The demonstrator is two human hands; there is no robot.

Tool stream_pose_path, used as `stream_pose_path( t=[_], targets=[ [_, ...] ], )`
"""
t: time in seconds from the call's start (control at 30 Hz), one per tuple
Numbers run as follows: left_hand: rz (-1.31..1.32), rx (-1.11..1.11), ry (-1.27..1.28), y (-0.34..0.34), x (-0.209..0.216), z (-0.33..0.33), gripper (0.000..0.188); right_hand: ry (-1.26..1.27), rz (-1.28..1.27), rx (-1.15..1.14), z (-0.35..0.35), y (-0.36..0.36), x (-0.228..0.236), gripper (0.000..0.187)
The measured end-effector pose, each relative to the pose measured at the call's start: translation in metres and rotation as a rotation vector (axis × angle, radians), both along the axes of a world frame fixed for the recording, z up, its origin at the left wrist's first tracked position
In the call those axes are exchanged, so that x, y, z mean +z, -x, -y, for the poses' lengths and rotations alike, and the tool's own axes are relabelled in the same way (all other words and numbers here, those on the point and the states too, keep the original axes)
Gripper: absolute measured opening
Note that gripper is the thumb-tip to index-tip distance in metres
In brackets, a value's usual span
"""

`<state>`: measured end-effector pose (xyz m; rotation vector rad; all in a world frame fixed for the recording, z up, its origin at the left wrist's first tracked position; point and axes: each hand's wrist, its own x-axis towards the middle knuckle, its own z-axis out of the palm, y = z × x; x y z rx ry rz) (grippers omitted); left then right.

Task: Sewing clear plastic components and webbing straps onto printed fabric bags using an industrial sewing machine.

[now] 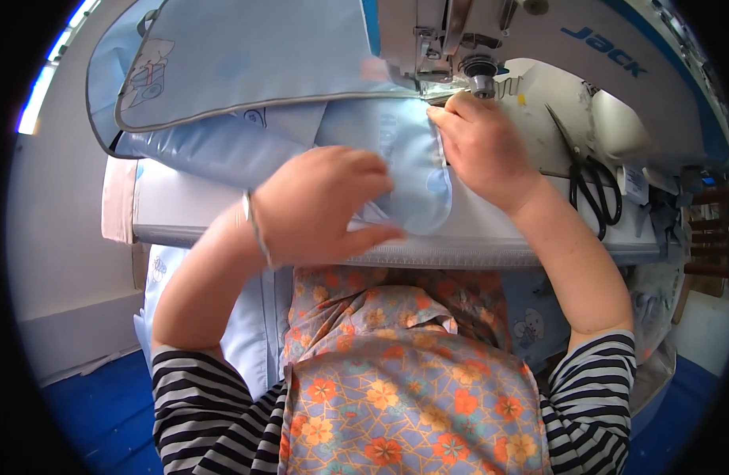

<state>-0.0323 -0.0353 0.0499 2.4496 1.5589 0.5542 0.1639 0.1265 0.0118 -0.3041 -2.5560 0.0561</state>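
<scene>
The work in hand is stitching a pale blue padded fabric piece (412,150) on a sewing machine (539,39). The fabric lies spread over the white tabletop (182,206), its far edge tucked under the presser foot (436,87), with more of it trailing off the near edge toward the person's lap. A second panel with grey piping and a cartoon print (222,71) lies behind it to the left.

The right hand (479,150) lies flat on the fabric just beside the foot, fingertips (448,115) pinching and steering the seam line toward the needle; its grip is a light press on the cloth, not a closed fist. The left hand (325,202), a thin bangle at the wrist, is blurred, fingers curled down onto the fabric nearer the tabletop edge, bunching or smoothing it; it seems clenched loosely on the cloth, though the blur keeps me from being sure.

Black scissors (590,182) lie on the machine bed to the right, untouched.

Judging from this, the seam is under way: the cloth is seated under the foot, but much fabric on the near side looks unfed, so a good stretch seems left
</scene>
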Motion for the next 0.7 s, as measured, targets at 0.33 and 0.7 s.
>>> stream_pose_path(
  t=[0.33,0.7],
  targets=[
    [-0.476,0.055,-0.13,-0.009,-0.022,0.064,0.048,0.113,-0.011,0.123,0.028,-0.016,-0.002,0.031],
    [-0.479,0.095,-0.214,0.019,-0.027,0.042,0.048,0.099,0.048,0.068,0.037,-0.013,0.0,0.033]
  ],
)
